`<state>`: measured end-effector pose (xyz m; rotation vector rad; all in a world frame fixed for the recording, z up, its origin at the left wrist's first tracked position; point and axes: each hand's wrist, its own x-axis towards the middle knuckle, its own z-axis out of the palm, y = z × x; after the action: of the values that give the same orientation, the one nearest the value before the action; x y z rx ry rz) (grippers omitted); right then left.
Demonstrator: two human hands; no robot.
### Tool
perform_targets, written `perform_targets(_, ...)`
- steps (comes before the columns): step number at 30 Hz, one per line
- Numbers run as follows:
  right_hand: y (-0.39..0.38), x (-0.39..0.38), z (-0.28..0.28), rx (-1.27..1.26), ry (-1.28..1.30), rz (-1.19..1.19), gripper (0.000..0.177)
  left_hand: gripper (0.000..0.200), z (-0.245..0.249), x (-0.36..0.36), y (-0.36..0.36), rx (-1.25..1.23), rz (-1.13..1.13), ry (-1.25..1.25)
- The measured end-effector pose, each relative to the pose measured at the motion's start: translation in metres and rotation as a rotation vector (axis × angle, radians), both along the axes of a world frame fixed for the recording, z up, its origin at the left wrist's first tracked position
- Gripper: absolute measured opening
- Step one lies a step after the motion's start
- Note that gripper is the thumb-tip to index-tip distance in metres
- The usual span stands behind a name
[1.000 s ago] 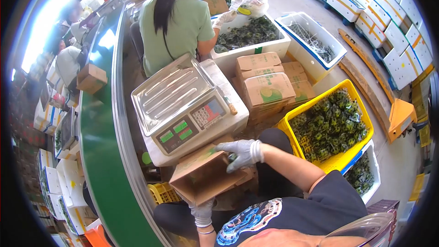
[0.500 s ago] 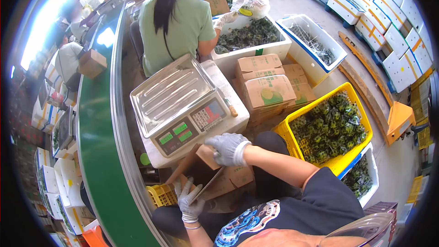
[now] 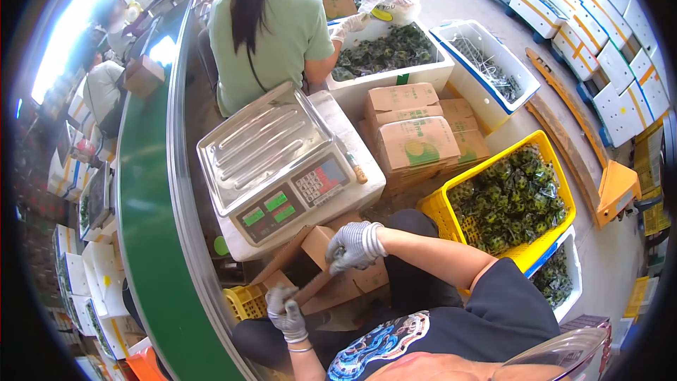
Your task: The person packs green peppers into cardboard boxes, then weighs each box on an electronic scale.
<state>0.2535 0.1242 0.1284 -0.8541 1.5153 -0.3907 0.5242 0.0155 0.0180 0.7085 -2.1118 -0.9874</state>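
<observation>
My right hand [image 3: 355, 247], in a grey-striped glove, has its fingers curled at the right edge of an open cardboard box [image 3: 319, 243]. My left hand [image 3: 285, 314], gloved in white, is at the near flap of the same box with bent fingers closed against it. The box sits in front of me, its flaps raised and its inside dark. Just beyond it a metal-topped scale [image 3: 271, 148] with green displays rests on a white foam block [image 3: 377, 180]. To the right, a yellow crate [image 3: 443, 215] holds bagged green produce.
Flattened cartons [image 3: 416, 142] are stacked beyond my right hand. A person in green [image 3: 271, 35] sits ahead, a gloved hand by a foam box [image 3: 441, 67]. A green conveyor belt [image 3: 144, 204] runs along the left. An orange pallet jack [image 3: 617, 187] stands at right.
My right hand has moved down and slightly right along the box. My left hand's fingers have curled more. The box flaps have shifted, and the view has moved slightly.
</observation>
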Motion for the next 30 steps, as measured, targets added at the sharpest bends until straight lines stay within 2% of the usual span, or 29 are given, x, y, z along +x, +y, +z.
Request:
perform_targets(1,-0.005,0.002,0.005,0.047,0.042,-0.007,0.038,0.050,-0.005,0.000,0.011,0.413,0.193,0.161)
perform_targets(4,-0.003,0.046,-0.013,-0.277,0.919,-0.127,0.055,0.061,-0.012,-0.017,0.012,0.218,0.479,0.071)
perform_targets(5,-0.005,0.048,-0.015,-0.301,0.895,-0.115,0.065,0.073,-0.020,-0.014,0.007,0.333,0.521,-0.033)
perform_targets(8,-0.014,0.034,-0.003,-0.417,0.863,-0.071,0.065,0.084,-0.035,0.004,-0.008,0.431,0.275,-0.081)
perform_targets(9,-0.017,0.027,-0.004,-0.445,0.799,0.011,0.074,0.094,-0.035,0.008,-0.008,0.417,0.205,-0.095)
perform_targets(12,-0.020,0.030,-0.016,-0.472,0.818,0.239,0.079,0.094,-0.044,0.004,-0.003,0.059,0.303,-0.074)
perform_targets(15,0.006,0.041,-0.019,-0.451,0.841,0.275,0.069,0.090,-0.039,0.007,0.001,0.076,0.314,-0.039)
perform_targets(18,0.020,0.041,-0.018,-0.402,0.806,0.290,0.057,0.084,-0.024,-0.004,0.006,0.192,0.319,-0.019)
perform_targets(19,0.021,0.040,-0.016,-0.394,0.792,0.280,0.056,0.074,-0.011,-0.015,0.009,0.266,0.336,0.078)
perform_targets(22,0.022,0.032,0.000,-0.375,0.743,0.261,0.050,0.057,-0.012,-0.008,-0.006,0.490,0.192,0.037)
perform_targets(23,0.023,0.029,0.004,-0.382,0.738,0.250,0.049,0.051,-0.012,-0.009,-0.010,0.507,0.249,0.047)
perform_targets(26,0.021,0.028,0.011,-0.389,0.747,0.288,0.050,0.052,-0.006,-0.011,-0.017,0.447,0.208,-0.083)
perform_targets(28,0.017,0.030,0.011,-0.386,0.755,0.360,0.051,0.055,-0.011,-0.018,-0.018,0.256,0.205,-0.198)
perform_targets(30,0.012,0.040,-0.003,-0.365,0.754,0.413,0.055,0.054,-0.009,-0.018,-0.021,0.252,0.182,-0.260)
